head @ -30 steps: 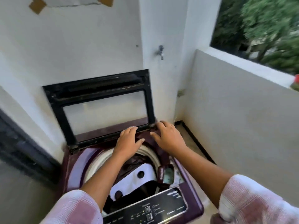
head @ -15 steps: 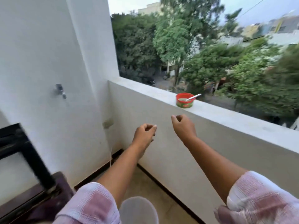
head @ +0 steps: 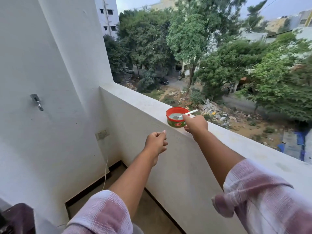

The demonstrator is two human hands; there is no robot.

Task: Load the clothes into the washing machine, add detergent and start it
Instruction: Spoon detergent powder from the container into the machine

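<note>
A small red-rimmed green detergent tub (head: 175, 123) stands on the white balcony ledge (head: 253, 149), with a white spoon (head: 190, 113) lying in it. My right hand (head: 196, 125) reaches the tub's right side; its forefinger lies straight over the rim against the spoon, and its thumb is by the tub's base. My left hand (head: 156, 143) hovers in the air left of the ledge, fingers curled, holding nothing. Only a maroon corner of the washing machine (head: 18, 218) shows at the bottom left. The clothes are out of view.
A metal tap (head: 36, 101) sticks out of the white wall on the left. A wall socket (head: 101, 135) sits in the corner, with a thin white cable (head: 105, 173) hanging below it. Beyond the ledge is a drop to trees and a street.
My view swung right, from the open washer to the balcony ledge. Both hands left the machine's lid; my right hand moved forward to the tub, my left stayed curled in the air.
</note>
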